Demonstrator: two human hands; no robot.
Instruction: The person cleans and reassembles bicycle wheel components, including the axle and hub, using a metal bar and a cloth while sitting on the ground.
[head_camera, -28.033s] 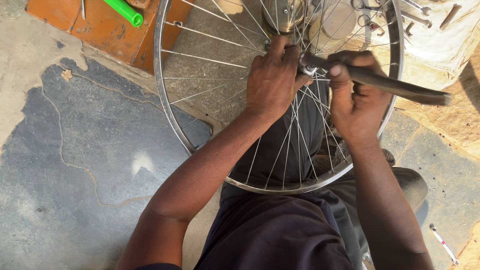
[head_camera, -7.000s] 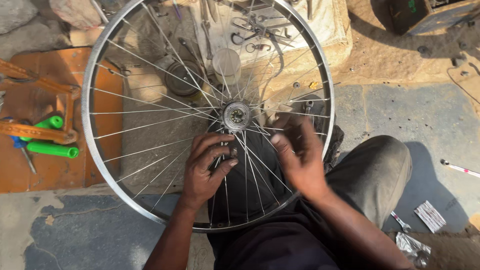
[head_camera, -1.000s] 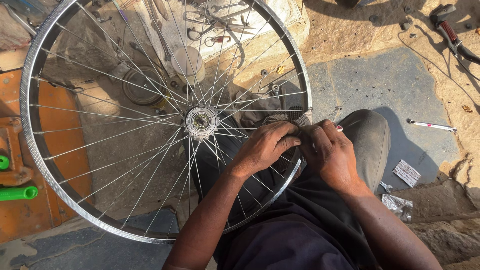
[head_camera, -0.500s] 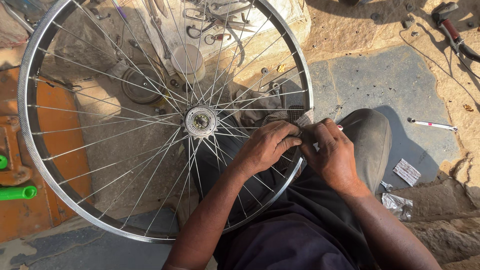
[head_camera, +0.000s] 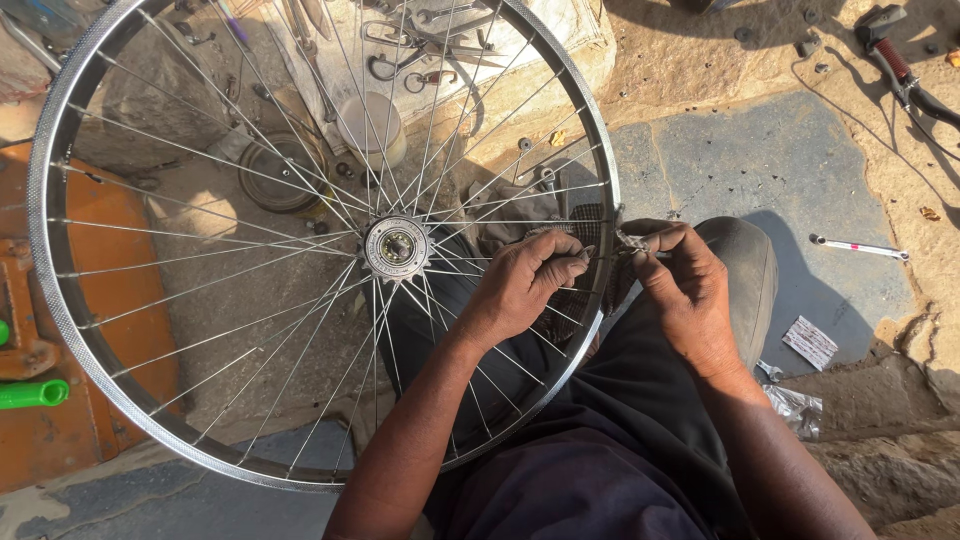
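Head view: the bicycle wheel (head_camera: 60, 300) rests across the person's lap. The left hand (head_camera: 520, 285) pinches a spoke beside the rim, and the right hand (head_camera: 690, 290) grips a small metal tool at the rim; spoke adjustment seems underway, calling for fine turning. Half a second ago, both hands sat nearly alike.

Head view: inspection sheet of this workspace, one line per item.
Surface: stone and concrete ground, orange board at left.
Job's things: bicycle wheel across the person's lap; hub centred.
Clutter: green grip, pale cup, round tin, metal tools, pen-like stick, foil wrappers.
Grippers: left hand on the spokes by the rim; right hand pinches a small part at the rim.
Cables: dark cable, top right.
Surroundings: sandy dirt, strong sun.
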